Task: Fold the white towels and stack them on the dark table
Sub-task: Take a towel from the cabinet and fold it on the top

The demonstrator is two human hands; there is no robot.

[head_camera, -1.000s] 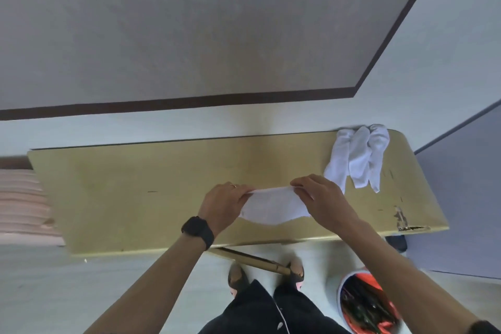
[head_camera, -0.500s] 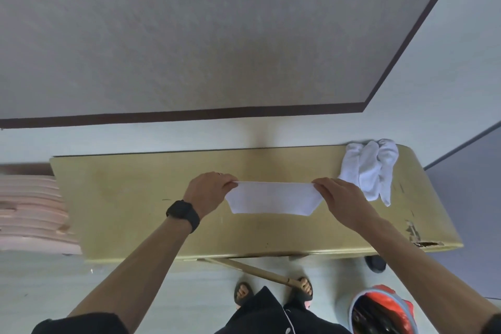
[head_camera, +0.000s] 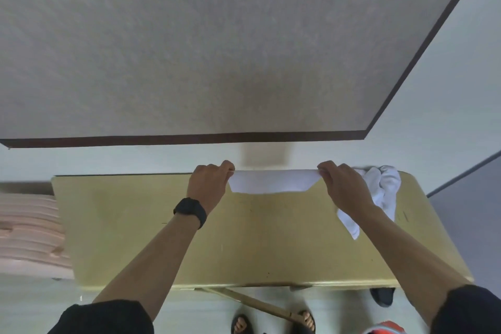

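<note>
white cloth towel, folded into a flat strip, hangs taut at mid-frame above the far edge of the yellow wooden desk, left hand and right hand pinching its top corners. folding looks done; next, lay it flat on the grey dark-edged desk, upper frame.

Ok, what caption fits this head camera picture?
Left hand and right hand pinch a towel stretched over the yellow bench, beside crumpled towels.

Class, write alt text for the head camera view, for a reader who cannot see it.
A person's left hand and right hand pinch the ends of a white towel stretched between them, over the far edge of a yellow table. At its right end lie crumpled towels; a grey table stands beyond.
</note>
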